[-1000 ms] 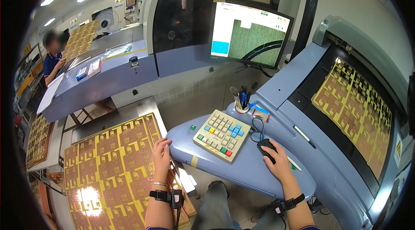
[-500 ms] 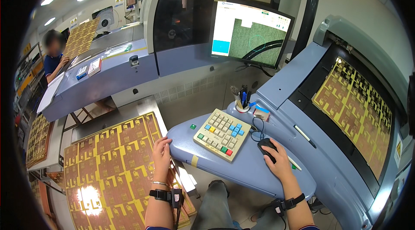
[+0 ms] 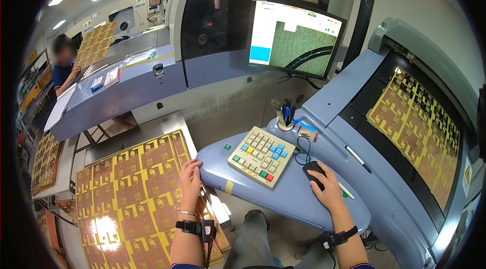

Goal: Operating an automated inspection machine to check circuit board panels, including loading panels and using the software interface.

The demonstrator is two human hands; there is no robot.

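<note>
Almost no change: distant person [image 3: 65, 64] slightly lower at left.

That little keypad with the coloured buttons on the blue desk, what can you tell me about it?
The keypad is a flat, cream-coloured slab, plastic by the look of it, lying turned at an angle on the curved blue desk. Most keys are cream; a few are blue, and single yellow, green and red ones sit near its edges. Neither hand touches it: the left hand rests on the desk edge to its left, and the right hand covers a black mouse to its right. A pen cup stands behind it.
</note>
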